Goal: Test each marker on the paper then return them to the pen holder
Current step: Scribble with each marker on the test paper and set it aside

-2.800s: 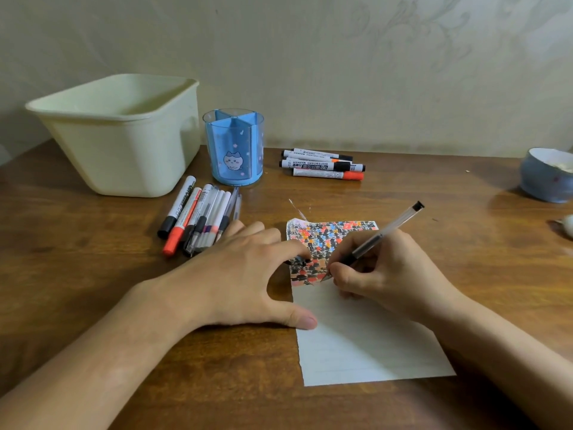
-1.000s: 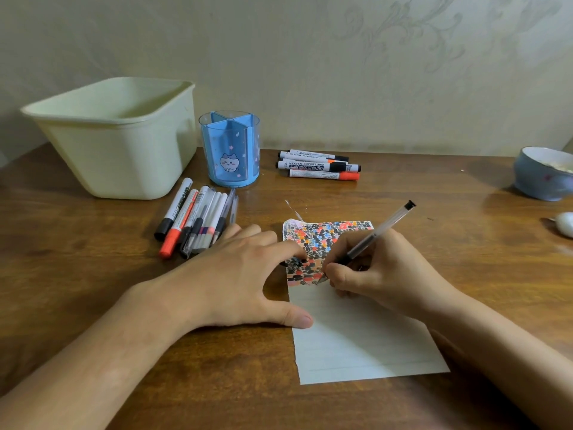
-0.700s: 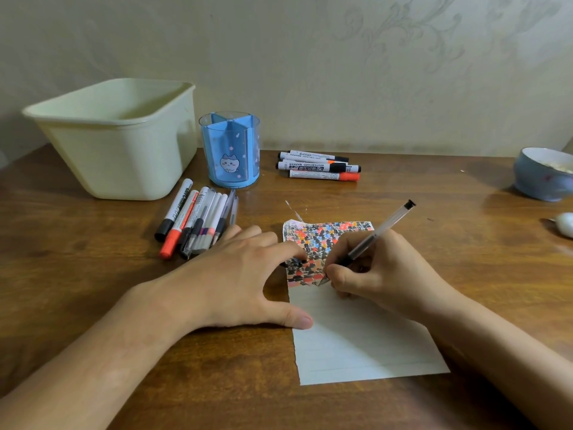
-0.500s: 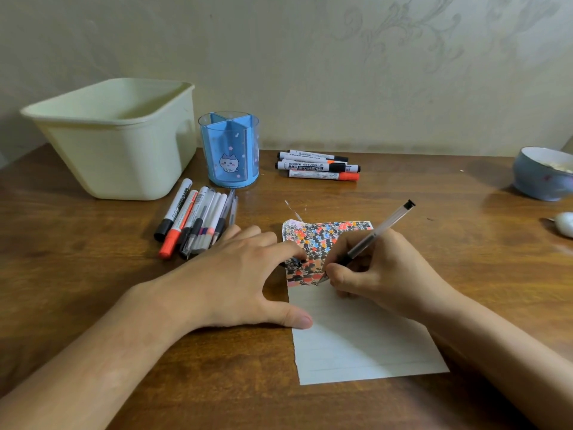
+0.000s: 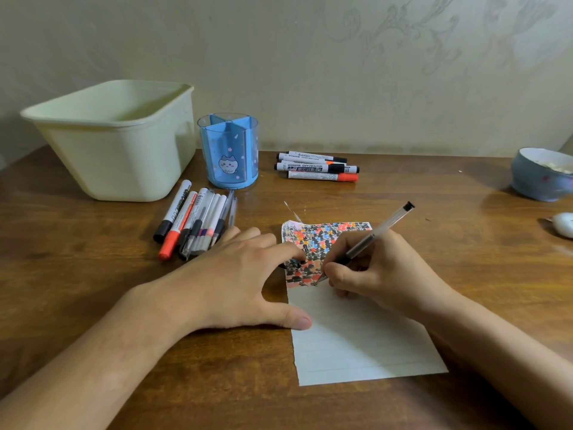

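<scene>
Right hand [image 5: 384,271], fingers curled round a clear pen [image 5: 376,234], tip on the scribbled upper part of the paper [image 5: 356,339] near the table's [image 5: 77,274] front edge. Left hand [image 5: 229,280], fingers spread flat, presses the paper's left edge. Pen holder [image 5: 228,150] stands toward the back edge.
</scene>
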Demonstrator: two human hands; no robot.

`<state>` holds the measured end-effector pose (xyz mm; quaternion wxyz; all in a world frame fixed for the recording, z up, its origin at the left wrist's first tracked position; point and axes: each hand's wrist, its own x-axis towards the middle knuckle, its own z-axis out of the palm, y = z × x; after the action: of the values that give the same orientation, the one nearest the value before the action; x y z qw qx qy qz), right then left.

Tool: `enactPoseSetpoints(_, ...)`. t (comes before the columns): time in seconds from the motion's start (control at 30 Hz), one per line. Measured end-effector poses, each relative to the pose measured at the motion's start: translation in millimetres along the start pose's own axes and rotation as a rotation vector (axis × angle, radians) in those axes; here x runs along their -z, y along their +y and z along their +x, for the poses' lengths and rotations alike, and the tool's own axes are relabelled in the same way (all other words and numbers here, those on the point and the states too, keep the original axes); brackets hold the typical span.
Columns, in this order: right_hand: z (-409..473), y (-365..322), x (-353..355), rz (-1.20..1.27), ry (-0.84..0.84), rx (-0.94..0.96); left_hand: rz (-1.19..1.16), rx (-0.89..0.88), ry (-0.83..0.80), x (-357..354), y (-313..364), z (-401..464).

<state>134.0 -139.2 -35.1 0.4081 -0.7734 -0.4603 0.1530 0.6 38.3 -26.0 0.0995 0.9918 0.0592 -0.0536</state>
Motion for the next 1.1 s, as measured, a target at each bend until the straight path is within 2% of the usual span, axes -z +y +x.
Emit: enactPoseSetpoints(1.1, 0.9, 4.0, -0.1, 0.01, 0.004, 0.012, -0.003, -0.021, 0.022, -1.3, -1.6, 0.9)
